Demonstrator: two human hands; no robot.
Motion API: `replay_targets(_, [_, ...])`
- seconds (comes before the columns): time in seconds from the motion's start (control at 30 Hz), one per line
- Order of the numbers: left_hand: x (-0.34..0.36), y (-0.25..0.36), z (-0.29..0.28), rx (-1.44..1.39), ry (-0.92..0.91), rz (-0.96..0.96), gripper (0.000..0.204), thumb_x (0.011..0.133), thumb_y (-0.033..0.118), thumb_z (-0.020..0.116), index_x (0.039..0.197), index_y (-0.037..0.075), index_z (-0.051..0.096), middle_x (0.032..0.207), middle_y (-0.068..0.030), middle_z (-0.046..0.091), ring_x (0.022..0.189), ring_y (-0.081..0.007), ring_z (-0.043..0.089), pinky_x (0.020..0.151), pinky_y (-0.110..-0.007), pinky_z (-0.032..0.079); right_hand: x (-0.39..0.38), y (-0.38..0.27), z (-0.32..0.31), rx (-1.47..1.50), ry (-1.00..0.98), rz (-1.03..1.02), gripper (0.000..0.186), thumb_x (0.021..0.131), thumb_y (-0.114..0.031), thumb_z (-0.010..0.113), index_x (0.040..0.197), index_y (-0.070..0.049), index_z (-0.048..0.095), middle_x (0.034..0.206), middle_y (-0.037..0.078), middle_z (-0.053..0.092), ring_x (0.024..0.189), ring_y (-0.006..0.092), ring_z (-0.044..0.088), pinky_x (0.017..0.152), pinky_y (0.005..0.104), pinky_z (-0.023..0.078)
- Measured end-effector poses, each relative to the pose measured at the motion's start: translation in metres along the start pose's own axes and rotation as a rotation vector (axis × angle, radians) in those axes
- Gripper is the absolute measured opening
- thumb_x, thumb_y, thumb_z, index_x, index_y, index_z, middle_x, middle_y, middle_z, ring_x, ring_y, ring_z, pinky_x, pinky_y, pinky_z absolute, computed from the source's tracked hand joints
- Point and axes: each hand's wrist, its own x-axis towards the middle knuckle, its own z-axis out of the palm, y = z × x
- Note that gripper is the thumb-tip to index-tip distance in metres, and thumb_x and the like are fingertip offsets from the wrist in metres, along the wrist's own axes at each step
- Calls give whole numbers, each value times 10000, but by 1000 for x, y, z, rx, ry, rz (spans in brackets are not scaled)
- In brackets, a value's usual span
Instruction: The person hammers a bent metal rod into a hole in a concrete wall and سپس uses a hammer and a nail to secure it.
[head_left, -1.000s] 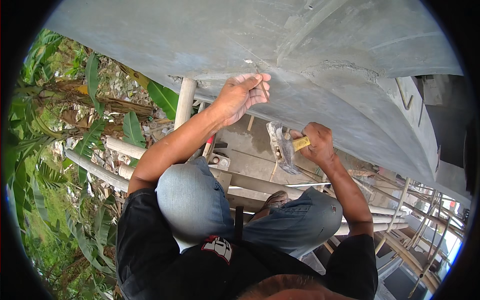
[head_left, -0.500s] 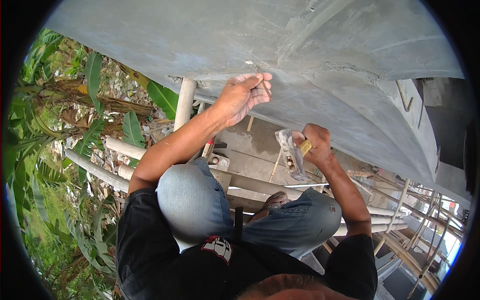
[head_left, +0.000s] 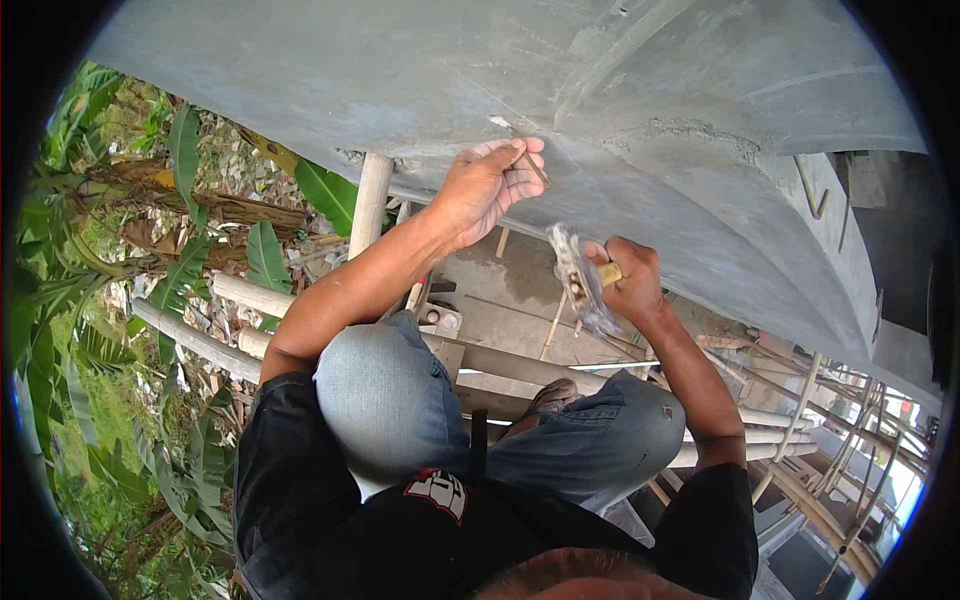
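The hammer (head_left: pixel 581 284), clasped in the right hand (head_left: pixel 632 282), has shifted nearer the rod (head_left: pixel 537 168) — narrowing the gap (no contact now). The left hand (head_left: pixel 484 188) pinches that rod beside grey concrete (head_left: pixel 700 215).

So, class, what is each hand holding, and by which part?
The left hand pinches a thin brown rod partway along its length. The right hand grips a hammer by its yellow handle, close to the head.
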Motion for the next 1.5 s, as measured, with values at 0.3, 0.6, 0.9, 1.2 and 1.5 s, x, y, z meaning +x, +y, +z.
replay_targets(0.3, [-3,-1,-5,86,-7,19,284,1012,158,464,1150,-70,562,855,-64,619,728,-128,626,677,-242,543,2,0,4,-28,-9,-87,386,768,-129,777,604,-65,434,526,106,473,432,293,468,422,383,362])
replay_targets(0.6, [-2,-5,-7,79,-17,-22,277,1009,161,480,1160,-52,574,852,-39,619,727,-119,584,694,-257,519,4,-4,-1,-59,-34,-122,400,763,-154,785,601,-66,429,516,94,454,425,286,457,419,385,357])
replay_targets(0.9, [-5,-6,-3,82,29,14,269,1008,170,489,1123,-50,591,851,-54,629,700,-117,606,651,-234,529,3,-3,2,-42,-16,-156,391,737,-100,780,596,-66,417,518,90,430,418,278,433,411,382,336])
replay_targets(1.2, [-2,-6,-5,67,8,4,274,1004,163,493,1143,-55,583,851,-47,625,731,-122,604,693,-253,532,1,6,6,-105,-25,-88,376,760,-149,762,601,-71,431,526,83,456,435,274,461,419,380,366])
replay_targets(1.5, [3,-3,-2,68,3,9,266,1001,152,488,1148,-48,584,840,-38,627,746,-132,595,718,-273,516,-5,5,4,-110,-33,6,306,771,-146,736,637,-59,475,569,108,530,488,300,544,463,404,426])
